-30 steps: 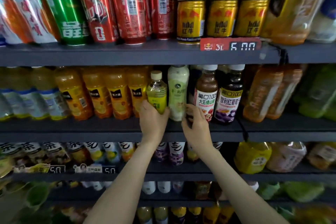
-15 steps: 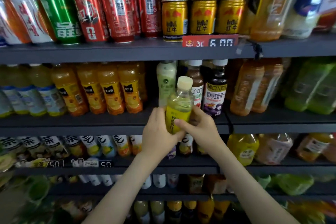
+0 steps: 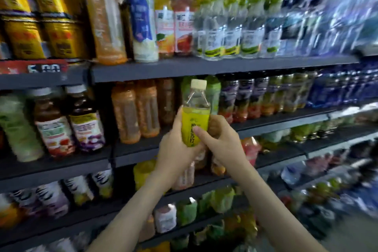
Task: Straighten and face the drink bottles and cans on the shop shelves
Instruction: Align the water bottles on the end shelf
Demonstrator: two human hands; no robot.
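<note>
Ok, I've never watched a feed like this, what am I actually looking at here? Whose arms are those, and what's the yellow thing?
There is no machine: a person wears a camera on the head, looking forward and down, so the two bare arms are their own. The left hand and right hand together hold a small yellow bottle with a pale cap, upright, off the shelf. Behind it run dark shelves packed with drinks: gold cans upper left, orange bottles just left of the hands. The picture is blurred, so labels are hard to read.

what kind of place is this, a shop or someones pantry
Most likely a shop's drinks aisle. Long dark shelves run several tiers high, packed with rows of matching bottles and cans, and a red price tag sits on a shelf edge.
</note>
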